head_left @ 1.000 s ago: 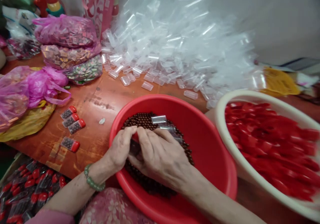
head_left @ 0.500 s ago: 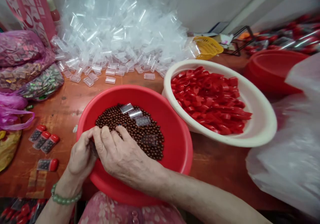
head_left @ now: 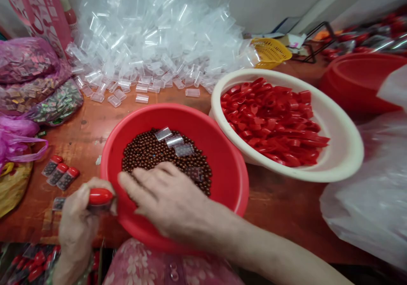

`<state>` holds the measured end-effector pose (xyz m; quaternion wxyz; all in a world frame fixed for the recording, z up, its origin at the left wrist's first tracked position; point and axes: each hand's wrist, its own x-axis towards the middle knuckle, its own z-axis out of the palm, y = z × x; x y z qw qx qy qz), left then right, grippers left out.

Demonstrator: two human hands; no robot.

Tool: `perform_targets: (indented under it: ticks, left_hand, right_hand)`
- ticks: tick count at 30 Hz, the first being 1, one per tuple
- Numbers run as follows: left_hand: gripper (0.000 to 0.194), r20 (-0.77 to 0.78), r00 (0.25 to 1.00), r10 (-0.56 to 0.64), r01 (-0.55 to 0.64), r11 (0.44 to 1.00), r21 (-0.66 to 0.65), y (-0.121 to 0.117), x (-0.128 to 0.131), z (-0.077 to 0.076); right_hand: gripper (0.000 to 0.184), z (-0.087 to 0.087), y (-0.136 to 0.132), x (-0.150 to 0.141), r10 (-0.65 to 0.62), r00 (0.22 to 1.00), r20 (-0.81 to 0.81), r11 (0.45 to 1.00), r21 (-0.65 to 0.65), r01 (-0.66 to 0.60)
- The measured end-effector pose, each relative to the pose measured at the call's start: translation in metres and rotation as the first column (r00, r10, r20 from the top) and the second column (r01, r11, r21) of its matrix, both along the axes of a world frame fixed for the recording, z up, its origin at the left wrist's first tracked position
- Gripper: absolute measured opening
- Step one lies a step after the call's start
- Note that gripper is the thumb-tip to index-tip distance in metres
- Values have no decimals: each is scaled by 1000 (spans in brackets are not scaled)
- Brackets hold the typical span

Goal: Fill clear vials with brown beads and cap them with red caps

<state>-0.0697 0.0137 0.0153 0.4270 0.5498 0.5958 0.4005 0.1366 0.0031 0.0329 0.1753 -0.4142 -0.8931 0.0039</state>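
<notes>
My left hand (head_left: pixel 78 217) has moved off the near rim of the red plastic basin (head_left: pixel 178 111) and is shut on a small tube with a red cap (head_left: pixel 100 196). My right hand (head_left: pixel 168 196) lies open over the dark brown beads (head_left: pixel 165 158), with its fingers pointing left and nothing visible in them. Several clear empty tubes (head_left: pixel 174 141) rest on the beads. Three filled tubes with red caps (head_left: pixel 60 172) lie on the orange table (head_left: pixel 85 136) to the left of the basin.
A white basin (head_left: pixel 343 149) full of red caps (head_left: pixel 270 120) stands right of the red basin. A heap of clear tubes (head_left: pixel 149 43) fills the back. Pink bags of foil packets (head_left: pixel 28 60) lie left, a white plastic bag (head_left: pixel 369 192) right, and filled tubes (head_left: pixel 34 264) below the table edge.
My left hand has moved left, away from my right hand, and now shows a red-capped tube. My right hand has opened out over the beads. The view has shifted slightly.
</notes>
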Motion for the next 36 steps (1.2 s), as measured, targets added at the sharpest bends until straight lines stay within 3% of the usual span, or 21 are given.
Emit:
perform_targets:
  ticks: [2, 4, 5, 8, 10, 12, 14, 17, 19, 20, 22, 24, 27, 30, 36]
  left_hand:
    - [36, -29, 999, 38, -36, 998, 49, 5, -20, -7]
    - [34, -275, 956, 101, -82, 993, 80, 10, -43, -22]
    - [35, -425, 898, 112, -84, 993, 84, 12, -53, -32]
    - [35, -820, 570, 58, -9, 998, 64, 15, -75, -61]
    - [37, -931, 362, 35, 51, 997, 58, 16, -82, -75]
    - [39, -955, 291, 50, 96, 992, 82, 17, -85, -81]
    - [40, -933, 348, 88, 127, 982, 140, 17, -83, -78]
    - [40, -809, 548, 212, 108, 942, 319, 14, -65, -59]
    - [35, -696, 681, 230, 98, 912, 397, 8, -41, -40]
    - [31, -638, 750, 176, 126, 909, 398, 5, -26, -31]
    - [35, -541, 837, -86, 309, 889, 337, 0, 7, -16]
    - [45, -482, 795, -368, 529, 809, 256, -3, 38, -9]
    - [49, -424, 719, -551, 665, 722, 191, -2, 67, -10]
    - [42, -361, 739, -569, 655, 732, 188, -1, 74, -14]
    - [31, -346, 807, -479, 578, 762, 293, 0, 68, -17]
  right_hand:
    - [42, -12, 0, 28, -136, 984, 113, 967, -202, 157]
    - [41, -28, -1, 57, -240, 939, 247, 889, -333, 315]
    - [41, -36, -2, 69, -277, 912, 301, 852, -363, 379]
    - [29, -54, -4, 90, -310, 876, 368, 793, -409, 452]
    - [16, -58, -5, 92, -300, 883, 360, 786, -431, 443]
    - [11, -57, -5, 90, -302, 891, 340, 779, -450, 436]
    - [13, -51, -3, 88, -309, 900, 306, 776, -467, 425]
    - [19, -39, -1, 86, -329, 939, 100, 785, -523, 331]
    - [21, -30, 0, 82, -320, 942, -100, 813, -540, 218]
    - [22, -25, 0, 80, -307, 934, -183, 827, -536, 167]
    - [25, -16, 0, 72, -285, 917, -278, 846, -523, 104]
    - [29, -9, -1, 64, -284, 903, -323, 850, -521, 81]
    - [34, -1, -3, 55, -289, 883, -370, 851, -522, 60]
    - [32, 0, -4, 50, -276, 854, -442, 864, -504, 19]
    - [18, -3, -3, 50, -142, 845, -516, 919, -385, -80]
